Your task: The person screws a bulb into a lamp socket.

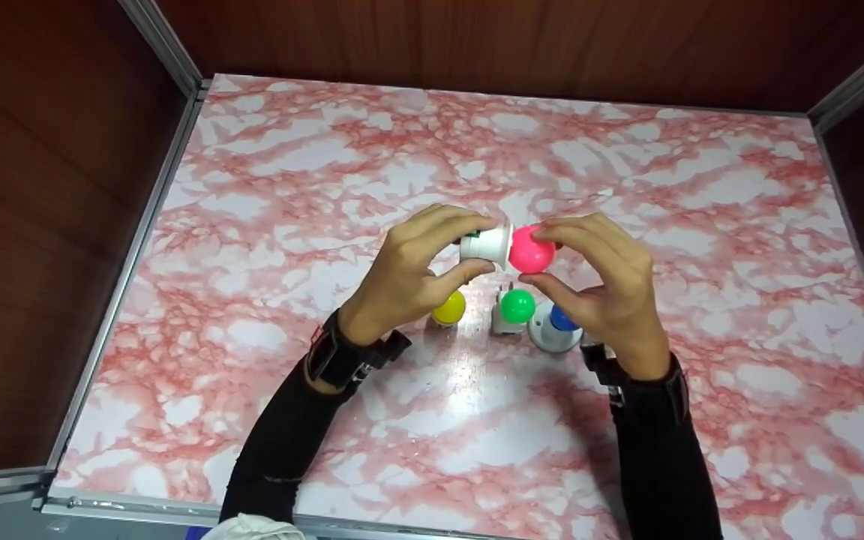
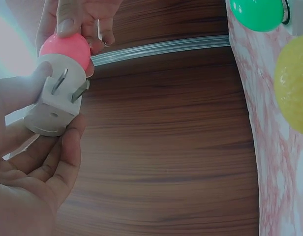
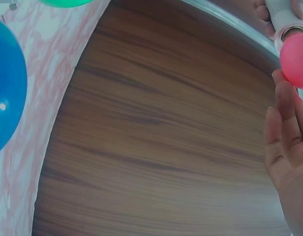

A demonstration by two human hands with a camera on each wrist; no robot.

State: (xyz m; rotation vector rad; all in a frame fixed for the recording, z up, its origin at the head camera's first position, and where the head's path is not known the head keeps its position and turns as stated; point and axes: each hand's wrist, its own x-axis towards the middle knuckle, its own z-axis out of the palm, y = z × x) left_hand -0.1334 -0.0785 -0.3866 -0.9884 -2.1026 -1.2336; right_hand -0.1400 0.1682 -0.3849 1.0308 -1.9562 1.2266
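Above the table, my left hand (image 1: 421, 266) grips a white plug-in bulb socket (image 1: 488, 246) between thumb and fingers. Two flat metal prongs (image 2: 80, 91) stick out of the socket's side in the left wrist view. A pink round bulb (image 1: 532, 250) sits at the socket's mouth, facing right. The fingertips and thumb of my right hand (image 1: 604, 281) pinch the bulb from its right side. In the right wrist view a metal ring shows in the socket's mouth, right behind the pink bulb (image 3: 295, 61).
Below the hands stand a yellow bulb (image 1: 448, 308), a green bulb (image 1: 517, 306) in a white plug-in socket (image 1: 505, 325), and a blue bulb (image 1: 563, 318) on a round white base (image 1: 552, 339). Brown wood-grain panels (image 1: 477, 49) with metal edging surround the pink marbled table (image 1: 289, 210).
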